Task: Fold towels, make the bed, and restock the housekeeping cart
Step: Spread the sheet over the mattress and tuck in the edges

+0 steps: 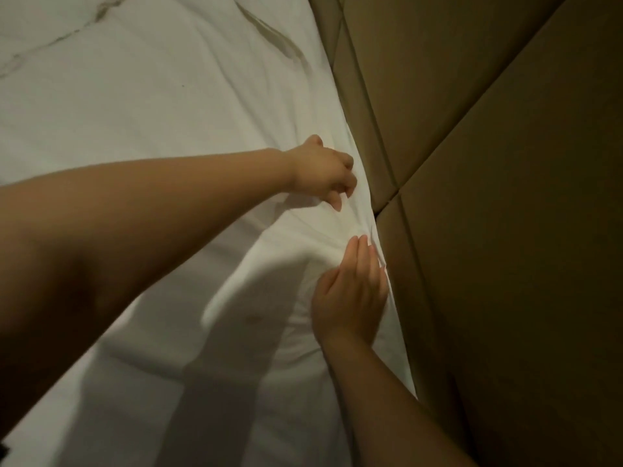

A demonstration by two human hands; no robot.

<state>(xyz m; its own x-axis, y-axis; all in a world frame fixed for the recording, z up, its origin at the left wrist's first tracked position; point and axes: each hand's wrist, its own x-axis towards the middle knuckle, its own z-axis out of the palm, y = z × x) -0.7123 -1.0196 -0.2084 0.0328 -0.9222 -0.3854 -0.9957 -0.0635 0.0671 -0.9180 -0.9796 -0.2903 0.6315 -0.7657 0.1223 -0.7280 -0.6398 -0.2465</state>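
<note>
Left arm: bare, enters at the left edge and runs across to frame centre, forearm nearly straight. Left hand sits just above centre, back of hand up, knuckles bent, fingers curled down and pinching a raised fold of the white sheet.

Right arm: bare, comes up from the lower right, wrist slightly bent. Right hand lies below and right of the left one, apart from it, fingers straight and together, pointing up-frame, pressed flat on the sheet.
</note>
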